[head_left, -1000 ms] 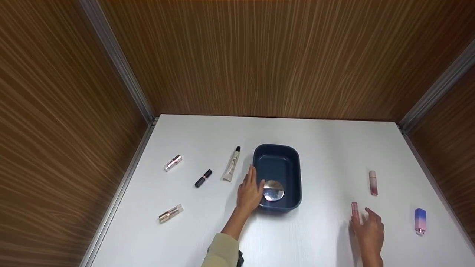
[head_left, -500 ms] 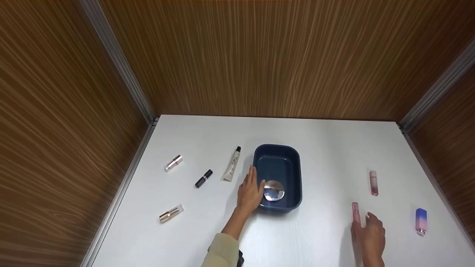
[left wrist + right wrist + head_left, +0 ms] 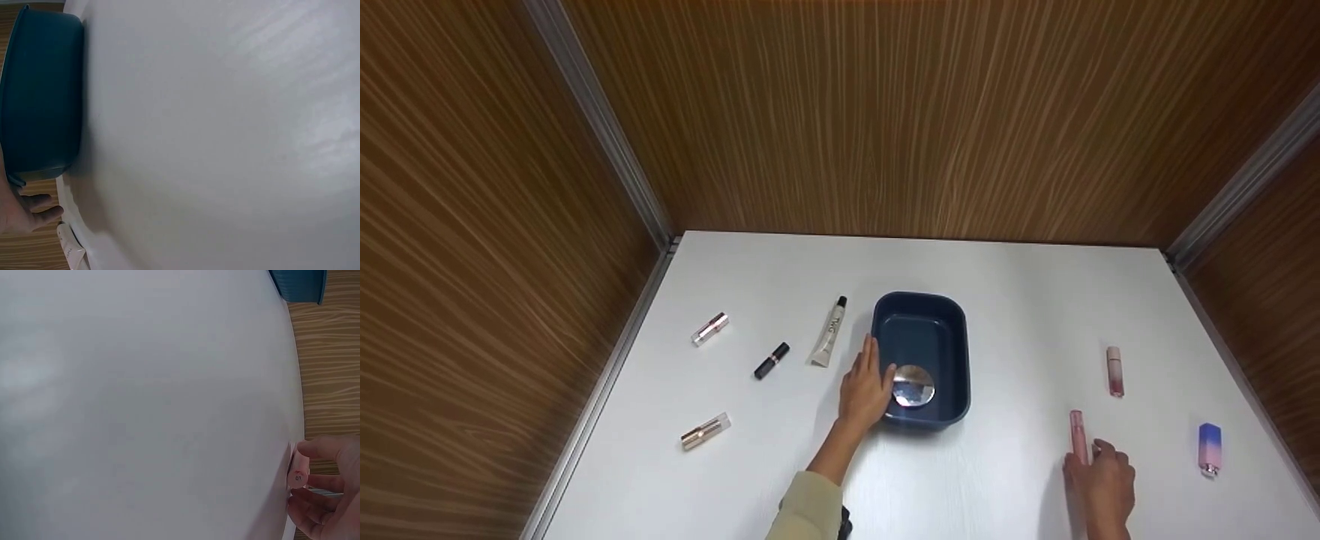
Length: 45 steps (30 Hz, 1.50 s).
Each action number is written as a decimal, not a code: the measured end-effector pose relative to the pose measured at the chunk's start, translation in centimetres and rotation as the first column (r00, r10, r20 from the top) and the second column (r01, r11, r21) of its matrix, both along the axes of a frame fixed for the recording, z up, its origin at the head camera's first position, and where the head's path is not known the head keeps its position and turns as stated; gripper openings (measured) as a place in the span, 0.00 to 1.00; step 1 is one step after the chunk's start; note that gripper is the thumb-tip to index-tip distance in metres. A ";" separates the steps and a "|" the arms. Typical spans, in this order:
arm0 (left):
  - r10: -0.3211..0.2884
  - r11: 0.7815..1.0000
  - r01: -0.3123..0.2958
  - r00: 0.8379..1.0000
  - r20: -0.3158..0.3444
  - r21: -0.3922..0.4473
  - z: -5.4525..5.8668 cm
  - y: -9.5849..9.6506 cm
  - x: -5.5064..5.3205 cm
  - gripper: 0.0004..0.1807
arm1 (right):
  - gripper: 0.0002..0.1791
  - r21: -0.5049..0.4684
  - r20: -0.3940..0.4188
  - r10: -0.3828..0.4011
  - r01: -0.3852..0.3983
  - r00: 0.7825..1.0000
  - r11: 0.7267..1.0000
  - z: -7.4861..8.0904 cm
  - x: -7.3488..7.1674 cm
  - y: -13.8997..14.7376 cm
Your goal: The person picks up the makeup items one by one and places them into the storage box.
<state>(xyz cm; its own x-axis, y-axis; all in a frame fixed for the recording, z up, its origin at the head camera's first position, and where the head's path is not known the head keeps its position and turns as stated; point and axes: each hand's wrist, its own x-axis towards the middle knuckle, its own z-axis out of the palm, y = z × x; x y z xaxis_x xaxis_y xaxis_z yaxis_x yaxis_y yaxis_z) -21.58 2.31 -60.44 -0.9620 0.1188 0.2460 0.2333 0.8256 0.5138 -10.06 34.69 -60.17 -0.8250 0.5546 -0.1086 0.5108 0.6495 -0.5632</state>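
Note:
In the head view, my left hand [image 3: 864,394] rests on the left rim of a dark blue rectangular container [image 3: 956,352]. Its fingers lie straight along the outside, and the thumb reaches over the rim. A round, shiny, mirror-like disc [image 3: 915,386] lies inside, close to that thumb. My right hand [image 3: 1104,484] pinches the near end of a pink lip gloss tube [image 3: 1078,431] on the white table. The right wrist view shows thumb and fingers about the lip gloss, whose end [image 3: 297,480] is marked 01.
Left of the container lie a cream squeeze tube [image 3: 828,334], a black lipstick [image 3: 771,361], a pinkish lipstick [image 3: 710,329] and a gold lipstick [image 3: 706,432]. A second lip gloss [image 3: 1114,371] and a blue-pink tube [image 3: 1210,448] lie at right. Wood-grain panels [image 3: 915,120] surround the table.
My right hand has drawn slightly nearer and its fingers have curled in around the pink lip gloss. The left hand and the container have stayed in place.

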 end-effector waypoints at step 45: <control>0.007 1.000 -0.007 0.999 0.041 0.000 0.2 0.0 0.0 0.33 | 0.19 0.070 -0.157 0.062 -0.052 0.986 0.996 -0.8 -1.1 -0.7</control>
<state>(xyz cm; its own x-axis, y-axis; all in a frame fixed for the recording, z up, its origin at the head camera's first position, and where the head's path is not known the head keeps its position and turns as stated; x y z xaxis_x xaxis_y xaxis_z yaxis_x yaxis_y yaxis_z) -21.54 2.34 -60.23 -0.9719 0.1122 0.2067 0.2067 0.8270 0.5228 -11.20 33.95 -60.93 -0.8592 0.5080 0.0611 0.3796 0.7130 -0.5895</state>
